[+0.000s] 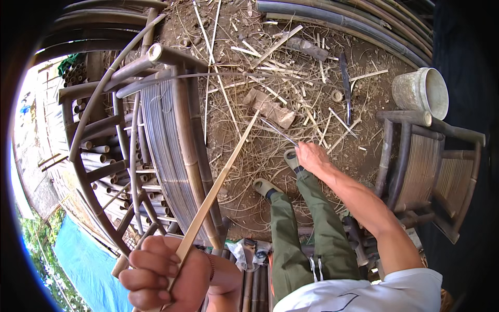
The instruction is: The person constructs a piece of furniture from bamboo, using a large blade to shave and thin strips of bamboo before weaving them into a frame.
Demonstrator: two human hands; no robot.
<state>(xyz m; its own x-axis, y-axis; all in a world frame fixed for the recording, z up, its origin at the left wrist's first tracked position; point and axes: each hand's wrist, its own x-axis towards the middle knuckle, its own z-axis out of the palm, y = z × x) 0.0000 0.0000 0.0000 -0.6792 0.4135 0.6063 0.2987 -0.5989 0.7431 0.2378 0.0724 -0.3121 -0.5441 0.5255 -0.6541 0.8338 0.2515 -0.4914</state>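
my left hand [166, 273] is curled tight round the thick end of a pale bamboo strip [210, 197], which slants up and away in front of me. my right hand [312, 157] grips a thin metal blade [279, 130], its tip just beside the strip's far end; i can't tell whether they touch. a slatted bamboo seat [162, 122] crowds my left side, with the strip crossing in front of its frame. a rough wooden block [270, 108] lies near the two tips, and farther off are a short log [307, 48] and a dark long tool [345, 86]. to the right, a grimy white bucket [435, 93] sits by a bamboo chair [418, 166]. a dark line print shows on my white shirt [384, 291]. under my shoes [265, 186] the brown dirt floor [236, 214] is strewn with shavings and split strips. long poles [343, 23] line the far edge, a black curtain [457, 57] hangs at the right, and a blue tarp [86, 265] spreads outside, lower left.
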